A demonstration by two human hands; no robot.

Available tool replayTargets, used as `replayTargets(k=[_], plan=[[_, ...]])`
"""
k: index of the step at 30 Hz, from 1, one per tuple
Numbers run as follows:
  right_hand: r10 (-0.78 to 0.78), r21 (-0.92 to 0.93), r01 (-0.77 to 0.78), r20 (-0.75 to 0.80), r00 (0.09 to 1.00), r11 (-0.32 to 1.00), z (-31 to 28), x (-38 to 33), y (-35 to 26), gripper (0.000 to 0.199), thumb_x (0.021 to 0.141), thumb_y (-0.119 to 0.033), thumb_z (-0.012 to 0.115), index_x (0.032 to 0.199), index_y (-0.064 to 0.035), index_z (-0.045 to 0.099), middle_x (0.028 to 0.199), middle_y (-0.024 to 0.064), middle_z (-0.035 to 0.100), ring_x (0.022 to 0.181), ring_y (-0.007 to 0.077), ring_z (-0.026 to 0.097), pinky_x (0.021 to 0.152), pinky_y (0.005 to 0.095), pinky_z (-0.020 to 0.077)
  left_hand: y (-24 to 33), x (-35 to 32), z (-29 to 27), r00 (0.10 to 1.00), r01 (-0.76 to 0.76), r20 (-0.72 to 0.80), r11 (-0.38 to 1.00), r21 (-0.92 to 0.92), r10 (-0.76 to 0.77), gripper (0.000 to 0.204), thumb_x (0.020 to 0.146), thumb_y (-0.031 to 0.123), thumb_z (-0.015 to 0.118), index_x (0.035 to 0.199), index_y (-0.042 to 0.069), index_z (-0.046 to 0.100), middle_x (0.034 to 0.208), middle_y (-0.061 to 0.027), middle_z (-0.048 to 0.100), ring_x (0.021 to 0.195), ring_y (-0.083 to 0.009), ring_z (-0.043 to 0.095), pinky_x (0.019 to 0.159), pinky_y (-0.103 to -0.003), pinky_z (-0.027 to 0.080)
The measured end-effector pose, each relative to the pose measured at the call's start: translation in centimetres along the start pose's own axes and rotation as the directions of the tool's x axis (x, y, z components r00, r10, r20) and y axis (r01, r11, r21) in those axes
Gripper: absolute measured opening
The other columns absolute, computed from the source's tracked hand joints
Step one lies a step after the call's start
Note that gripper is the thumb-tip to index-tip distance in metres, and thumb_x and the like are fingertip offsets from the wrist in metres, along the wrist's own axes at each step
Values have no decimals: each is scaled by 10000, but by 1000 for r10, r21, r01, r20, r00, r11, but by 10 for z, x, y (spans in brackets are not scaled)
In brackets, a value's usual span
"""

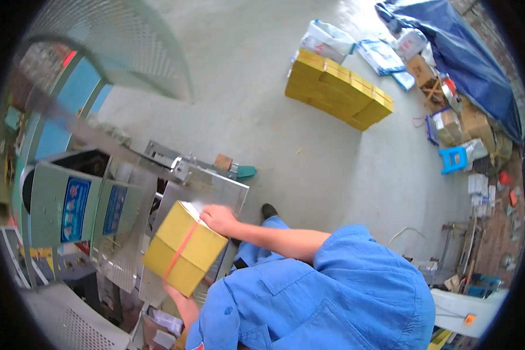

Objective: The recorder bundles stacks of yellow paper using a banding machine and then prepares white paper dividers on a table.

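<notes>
A yellow box (pixel 184 248) with an orange-red strap round it is held between my two hands, tilted, over a metal machine table (pixel 230 192). My right hand (pixel 219 219) is closed on its upper right edge, fingers curled over beside a white patch. From below, my left hand (pixel 172 290) grips the box's lower side; most of its fingers are hidden behind the box. A metal clamp-like fitting (pixel 181 169) and a small brown block (pixel 223 161) are at the table's far edge.
On the left stand grey-green machine panels with blue labels (pixel 76 210) and a perforated guard (pixel 111 46). A stack of strapped yellow boxes (pixel 338 90) sits on the floor ahead. Along the right lie bags, cartons, a blue stool (pixel 453 159) and a dark blue tarp (pixel 466 64).
</notes>
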State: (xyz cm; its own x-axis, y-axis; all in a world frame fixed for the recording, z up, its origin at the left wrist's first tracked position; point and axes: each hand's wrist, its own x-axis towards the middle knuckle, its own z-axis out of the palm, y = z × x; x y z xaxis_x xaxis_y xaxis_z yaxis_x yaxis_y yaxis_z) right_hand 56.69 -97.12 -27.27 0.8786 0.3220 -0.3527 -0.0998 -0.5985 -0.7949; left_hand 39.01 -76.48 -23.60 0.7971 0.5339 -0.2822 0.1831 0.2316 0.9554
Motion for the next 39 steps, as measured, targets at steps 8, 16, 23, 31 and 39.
replayTargets(k=[8,16,23,31,39], plan=[[404,753,-164,-146,903,638,-110,-122,84,232,936,-254,588,979,-42,671,891,54,665,839,130,597,745,306,486,17,-52,123,941,-173,337,864,473,4,374,1005,299,466,1229,20,575,1110,-120,642,957,-227,649,789,-366,542],[667,955,-40,-175,725,294,-224,-194,261,257,921,-253,606,978,-14,683,895,48,674,823,133,620,727,305,511,-26,-88,350,797,416,401,892,178,-452,416,1014,352,464,1252,28,571,1119,-113,644,974,-216,642,812,-355,531],[661,999,17,-34,749,33,-359,-216,313,282,966,-262,544,1051,-16,652,981,75,661,843,158,635,731,326,536,-62,-82,504,694,217,577,890,402,-430,410,1010,323,435,1226,19,604,1130,-117,655,990,-193,635,830,-331,517],[616,997,61,-76,784,45,-474,-115,350,357,996,-299,490,1195,-26,604,1084,77,648,944,180,630,809,339,539,-41,-16,673,606,412,568,831,374,-556,448,1033,348,381,1234,4,586,1146,-112,644,1017,-180,628,858,-326,515],[582,959,282,-224,782,-10,-601,49,400,363,1018,-290,429,1228,-28,568,1133,95,639,987,208,636,852,353,543,-56,125,851,544,416,591,803,427,-596,583,1042,462,349,1361,0,507,1289,-112,594,1142,-202,589,966,-329,479]])
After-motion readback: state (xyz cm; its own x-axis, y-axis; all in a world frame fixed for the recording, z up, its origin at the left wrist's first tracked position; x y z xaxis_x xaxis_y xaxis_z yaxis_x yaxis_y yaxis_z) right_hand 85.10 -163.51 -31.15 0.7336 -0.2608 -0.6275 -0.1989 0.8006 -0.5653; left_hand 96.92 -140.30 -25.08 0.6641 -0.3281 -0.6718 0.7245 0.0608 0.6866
